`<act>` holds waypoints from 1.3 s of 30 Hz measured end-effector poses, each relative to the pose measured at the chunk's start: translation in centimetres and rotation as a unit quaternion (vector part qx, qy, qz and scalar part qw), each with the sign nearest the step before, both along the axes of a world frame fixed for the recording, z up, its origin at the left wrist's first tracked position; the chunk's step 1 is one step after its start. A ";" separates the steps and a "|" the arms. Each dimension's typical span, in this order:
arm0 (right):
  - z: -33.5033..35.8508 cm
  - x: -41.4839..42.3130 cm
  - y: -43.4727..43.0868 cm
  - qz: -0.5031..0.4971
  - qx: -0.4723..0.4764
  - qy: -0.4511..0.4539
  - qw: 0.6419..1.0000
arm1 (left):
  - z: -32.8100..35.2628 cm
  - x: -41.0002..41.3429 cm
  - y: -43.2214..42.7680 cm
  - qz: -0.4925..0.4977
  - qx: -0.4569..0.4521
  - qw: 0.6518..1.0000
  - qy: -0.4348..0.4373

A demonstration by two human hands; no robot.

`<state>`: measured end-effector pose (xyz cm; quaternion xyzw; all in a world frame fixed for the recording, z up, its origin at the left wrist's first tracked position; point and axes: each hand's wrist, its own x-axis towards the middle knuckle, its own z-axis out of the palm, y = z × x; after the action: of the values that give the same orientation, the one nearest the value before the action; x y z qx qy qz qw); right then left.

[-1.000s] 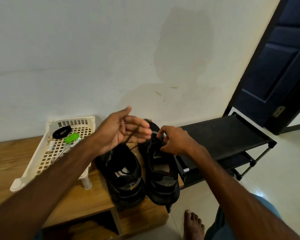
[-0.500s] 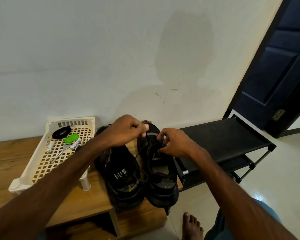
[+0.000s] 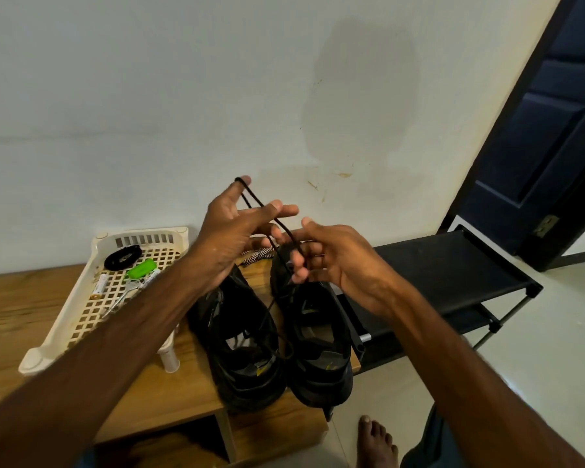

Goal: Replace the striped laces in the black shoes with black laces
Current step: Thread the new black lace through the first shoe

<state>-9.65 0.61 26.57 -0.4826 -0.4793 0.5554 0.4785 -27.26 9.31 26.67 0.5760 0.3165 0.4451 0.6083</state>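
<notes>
Above the black shoes (image 3: 250, 349), left hand (image 3: 230, 238) high, black lace (image 3: 254, 201) round thumb.

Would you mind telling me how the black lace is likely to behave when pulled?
Probably floppy: the black lace bends tightly round a fingertip of the left hand and trails loosely toward the black shoes. Likely light: one fingertip carries it.
</notes>
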 end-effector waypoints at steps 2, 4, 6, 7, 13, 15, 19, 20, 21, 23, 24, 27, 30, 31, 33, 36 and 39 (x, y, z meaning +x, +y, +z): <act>-0.2 0.7 0.1 -0.006 0.005 -0.012 1.000 | -0.2 -0.7 0.9 0.031 -0.012 0.999 -0.011; -0.4 1.4 0.2 -0.042 -0.009 -0.051 0.998 | -0.6 -1.4 1.9 0.062 -0.020 0.997 -0.027; -0.7 2.1 0.4 -0.086 -0.022 -0.111 0.990 | -1.0 -2.0 2.7 0.093 -0.038 0.994 -0.046; -0.8 2.4 0.3 -0.107 -0.027 -0.129 0.985 | -1.2 -2.1 3.0 0.109 -0.053 0.991 -0.049; -1.0 3.5 -0.1 -0.114 -0.024 -0.197 0.973 | -2.8 -1.8 2.3 0.159 0.026 0.963 0.214; -1.0 3.5 -0.2 -0.104 -0.029 -0.204 0.973 | -3.0 -1.4 1.5 0.178 0.136 0.917 0.329; -1.1 3.4 -0.1 -0.112 -0.044 -0.221 0.968 | -3.1 -0.6 0.2 0.280 0.295 0.786 0.466; -1.0 3.3 0.0 -0.112 -0.047 -0.212 0.970 | -3.1 -0.4 -0.1 0.297 0.297 0.784 0.458; -1.0 3.3 0.0 -0.110 -0.047 -0.203 0.972 | -3.1 -0.2 -0.2 0.305 0.299 0.790 0.441; -1.0 3.3 0.0 -0.110 -0.041 -0.197 0.973 | -3.3 0.2 -0.6 0.281 0.338 0.805 0.398; -1.1 3.3 -0.1 -0.113 -0.036 -0.201 0.972 | -3.4 0.5 -0.9 0.256 0.361 0.816 0.373; -1.3 3.2 -0.2 -0.125 -0.004 -0.237 0.963 | -3.8 1.7 -1.6 0.151 0.379 0.867 0.287; -1.4 3.1 -0.2 -0.139 0.018 -0.218 0.966 | -4.1 3.0 -2.3 0.061 0.416 0.862 0.282; -1.4 3.1 -0.2 -0.146 0.016 -0.206 0.968 | -4.1 3.2 -2.4 0.052 0.434 0.852 0.287; -1.4 3.4 -0.1 -0.161 0.005 -0.190 0.969 | -4.1 3.4 -2.4 0.055 0.450 0.846 0.282; -1.5 3.7 -0.1 -0.175 -0.007 -0.177 0.968 | -4.2 3.2 -2.1 0.049 0.438 0.855 0.275; -1.5 3.9 -0.1 -0.159 -0.023 -0.163 0.973 | -4.4 3.0 -1.8 0.058 0.429 0.859 0.275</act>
<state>-5.80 0.56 25.10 -0.6477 -0.4551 0.3969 0.4646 -24.27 7.48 22.24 0.8592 0.2816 0.3950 0.1628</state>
